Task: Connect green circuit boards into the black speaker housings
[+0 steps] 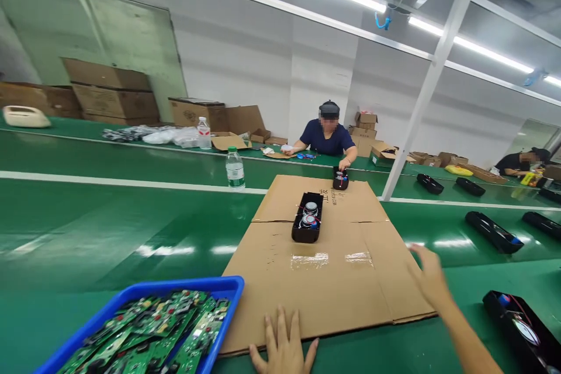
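Note:
My left hand [284,346] lies flat with fingers spread on the near edge of a flattened cardboard sheet [333,280]. Over the sheet's right edge hovers my right hand [427,273], slightly blurred, its fingers apart and nothing in them. A black speaker housing [307,219] with two round drivers and loose wires rests on the sheet, beyond both hands. Farther off, a co-worker's hand [345,163] touches another black housing [340,179] at the sheet's far end. Left of my left hand stands a blue tray [239,286] heaped with green circuit boards [166,327].
More black housings [494,232] line the green bench at right, one close by [517,327]. A water bottle [235,168] stands beyond the tray. A slanted white post [432,82] rises right of the sheet. Cardboard boxes [114,93] sit along the back; another person works far right.

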Tool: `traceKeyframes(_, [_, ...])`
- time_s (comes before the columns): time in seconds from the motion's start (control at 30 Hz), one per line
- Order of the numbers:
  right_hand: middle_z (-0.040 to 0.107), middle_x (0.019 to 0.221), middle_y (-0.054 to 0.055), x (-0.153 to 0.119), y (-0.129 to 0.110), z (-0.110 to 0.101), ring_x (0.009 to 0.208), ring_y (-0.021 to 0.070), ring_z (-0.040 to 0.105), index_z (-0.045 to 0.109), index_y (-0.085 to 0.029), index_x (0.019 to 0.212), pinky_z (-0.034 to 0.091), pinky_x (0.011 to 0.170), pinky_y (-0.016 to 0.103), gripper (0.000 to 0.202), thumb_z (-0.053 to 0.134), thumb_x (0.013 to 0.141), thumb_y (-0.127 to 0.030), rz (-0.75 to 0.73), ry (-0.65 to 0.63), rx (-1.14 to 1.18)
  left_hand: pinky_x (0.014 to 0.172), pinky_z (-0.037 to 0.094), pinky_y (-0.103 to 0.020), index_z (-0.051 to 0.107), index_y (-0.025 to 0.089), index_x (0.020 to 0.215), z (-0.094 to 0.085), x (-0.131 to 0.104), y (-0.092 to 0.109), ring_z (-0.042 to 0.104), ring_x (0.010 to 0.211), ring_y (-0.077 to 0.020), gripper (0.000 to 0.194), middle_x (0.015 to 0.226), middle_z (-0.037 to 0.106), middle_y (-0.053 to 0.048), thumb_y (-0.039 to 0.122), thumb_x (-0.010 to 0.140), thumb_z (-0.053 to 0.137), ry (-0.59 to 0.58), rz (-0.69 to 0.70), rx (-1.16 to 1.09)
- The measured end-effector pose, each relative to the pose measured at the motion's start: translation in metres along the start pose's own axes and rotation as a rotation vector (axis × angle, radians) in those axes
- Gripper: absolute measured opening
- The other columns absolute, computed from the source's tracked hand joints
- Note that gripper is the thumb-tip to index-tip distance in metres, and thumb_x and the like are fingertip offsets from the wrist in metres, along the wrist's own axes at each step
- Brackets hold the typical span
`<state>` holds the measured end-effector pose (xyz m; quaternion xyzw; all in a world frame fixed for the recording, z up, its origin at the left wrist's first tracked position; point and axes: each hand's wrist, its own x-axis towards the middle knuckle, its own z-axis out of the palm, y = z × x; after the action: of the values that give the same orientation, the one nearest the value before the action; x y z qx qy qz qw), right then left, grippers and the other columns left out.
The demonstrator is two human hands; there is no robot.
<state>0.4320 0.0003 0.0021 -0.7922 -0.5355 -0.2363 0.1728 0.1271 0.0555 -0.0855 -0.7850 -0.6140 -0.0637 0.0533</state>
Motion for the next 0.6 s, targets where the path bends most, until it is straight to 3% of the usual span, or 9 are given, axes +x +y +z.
traceKeyframes(0.07, [0.059, 0.118, 0.008, 0.036, -0.076, 0.031, 0.108, 0.0221, 0.054, 0.057, -0.022, 0.116, 0.045, 0.092, 0.038, 0.030, 0.050, 0.087, -0.031, -0.228, -0.150, 0.058, 0.099, 0.025, -0.066, 0.054, 0.019, 0.130, 0.002, 0.000, 0.001, 0.041, 0.129, -0.0404, 0.044, 0.140, 0.048, -0.018, 0.025, 0.087, 0.050, 0.015, 0.003, -0.009])
traceKeyframes(0.13, [0.054, 0.126, 0.005, 0.068, -0.149, 0.056, 0.111, 0.0209, 0.053, 0.052, -0.022, 0.122, 0.044, 0.094, 0.039, 0.037, 0.059, 0.087, -0.031, -0.409, -0.266, 0.091, 0.099, 0.023, -0.069, 0.053, 0.020, 0.130, 0.004, 0.001, 0.002, 0.041, 0.129, -0.0407, 0.045, 0.140, 0.048, -0.018, 0.025, 0.086, 0.053, 0.020, 0.004, -0.027])
traceKeyframes(0.2, [0.049, 0.130, 0.009, 0.092, -0.209, 0.072, 0.110, 0.0235, 0.053, 0.051, -0.019, 0.124, 0.045, 0.093, 0.045, 0.036, 0.057, 0.091, -0.033, -0.491, -0.333, 0.088, 0.099, 0.021, -0.071, 0.053, 0.021, 0.130, 0.007, 0.004, 0.003, 0.041, 0.129, -0.0409, 0.047, 0.140, 0.048, -0.018, 0.024, 0.084, 0.055, 0.019, -0.005, -0.049])
traceKeyframes(0.27, [0.050, 0.127, 0.009, 0.107, -0.250, 0.078, 0.110, 0.0241, 0.053, 0.052, -0.018, 0.123, 0.046, 0.092, 0.046, 0.034, 0.056, 0.092, -0.033, -0.492, -0.372, 0.055, 0.099, 0.020, -0.072, 0.052, 0.021, 0.130, 0.011, 0.007, 0.004, 0.041, 0.129, -0.0413, 0.048, 0.140, 0.048, -0.018, 0.021, 0.083, 0.057, 0.009, -0.016, -0.072])
traceKeyframes(0.33, [0.053, 0.123, 0.009, 0.115, -0.270, 0.078, 0.107, 0.0235, 0.055, 0.053, -0.016, 0.120, 0.048, 0.089, 0.045, 0.033, 0.057, 0.092, -0.033, -0.470, -0.403, 0.019, 0.099, 0.019, -0.074, 0.052, 0.022, 0.131, 0.013, 0.010, 0.004, 0.039, 0.130, -0.0422, 0.051, 0.140, 0.047, -0.018, 0.020, 0.081, 0.060, -0.009, -0.015, -0.100])
traceKeyframes(0.4, [0.054, 0.120, 0.009, 0.115, -0.275, 0.075, 0.104, 0.0228, 0.056, 0.053, -0.016, 0.119, 0.049, 0.087, 0.044, 0.032, 0.057, 0.092, -0.033, -0.455, -0.431, -0.008, 0.098, 0.019, -0.075, 0.051, 0.023, 0.131, 0.015, 0.012, 0.004, 0.036, 0.131, -0.0434, 0.054, 0.142, 0.045, -0.018, 0.019, 0.079, 0.063, -0.022, -0.009, -0.121])
traceKeyframes(0.6, [0.055, 0.118, 0.008, 0.085, -0.253, 0.058, 0.102, 0.0220, 0.057, 0.054, -0.016, 0.118, 0.050, 0.086, 0.043, 0.031, 0.057, 0.092, -0.033, -0.452, -0.490, -0.064, 0.097, 0.018, -0.077, 0.050, 0.025, 0.132, 0.016, 0.022, 0.003, 0.033, 0.132, -0.0453, 0.055, 0.142, 0.045, -0.019, 0.023, 0.079, 0.065, -0.031, 0.009, -0.142])
